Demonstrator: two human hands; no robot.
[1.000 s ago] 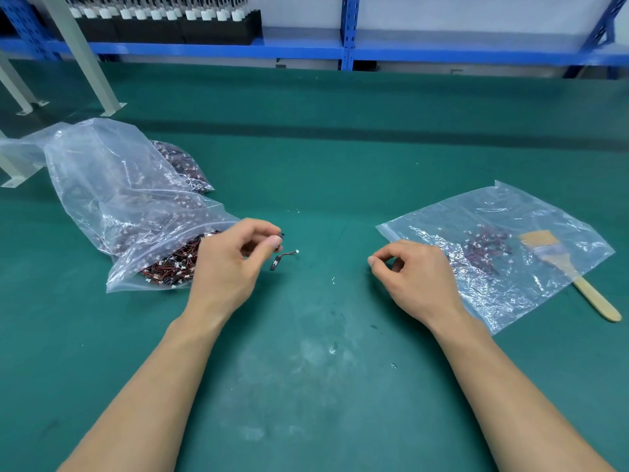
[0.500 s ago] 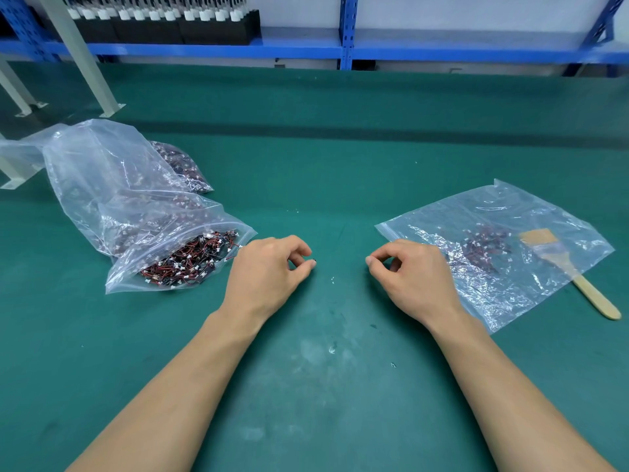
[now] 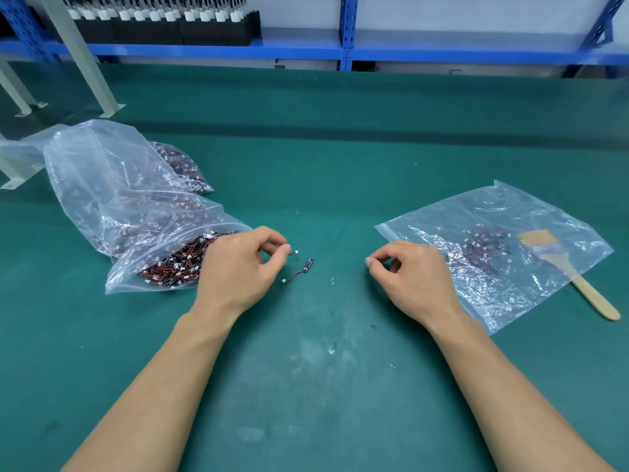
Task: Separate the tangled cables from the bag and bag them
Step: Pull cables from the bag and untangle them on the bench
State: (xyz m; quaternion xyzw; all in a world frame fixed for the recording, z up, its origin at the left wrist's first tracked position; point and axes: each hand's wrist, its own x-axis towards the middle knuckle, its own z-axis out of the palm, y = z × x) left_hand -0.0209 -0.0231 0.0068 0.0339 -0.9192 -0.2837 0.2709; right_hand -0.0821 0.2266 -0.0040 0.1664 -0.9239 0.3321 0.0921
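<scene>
Green matting is covering the worktop (image 3: 323, 165), with blue steel shelving (image 3: 347, 35) running behind it. The person's left hand (image 3: 238, 267) is working right at the mouth of the bulging clear plastic bag (image 3: 112, 185). The bag's tangle of red-and-black cables with white plugs (image 3: 173, 264) is spilling out just behind the knuckles, so each pull is a short one. Thumb and forefinger are pinching one short cable (image 3: 293, 252), its white plug poking out past the fingertips. A second loose cable (image 3: 299, 272) is lying on the mat just beyond those fingertips, apart from the heap.

The right hand (image 3: 412, 277) is resting with fingers curled, thumb tip meeting forefinger, nothing visible between them. It is sitting at the near edge of the flat clear zip bag (image 3: 442, 219), probably laid there to receive freed cables. A few sorted cables (image 3: 483, 245) are lying inside, beyond the right knuckles. Further out, a wooden-handled paintbrush (image 3: 585, 287) is lying across the bag, perhaps holding it down.
</scene>
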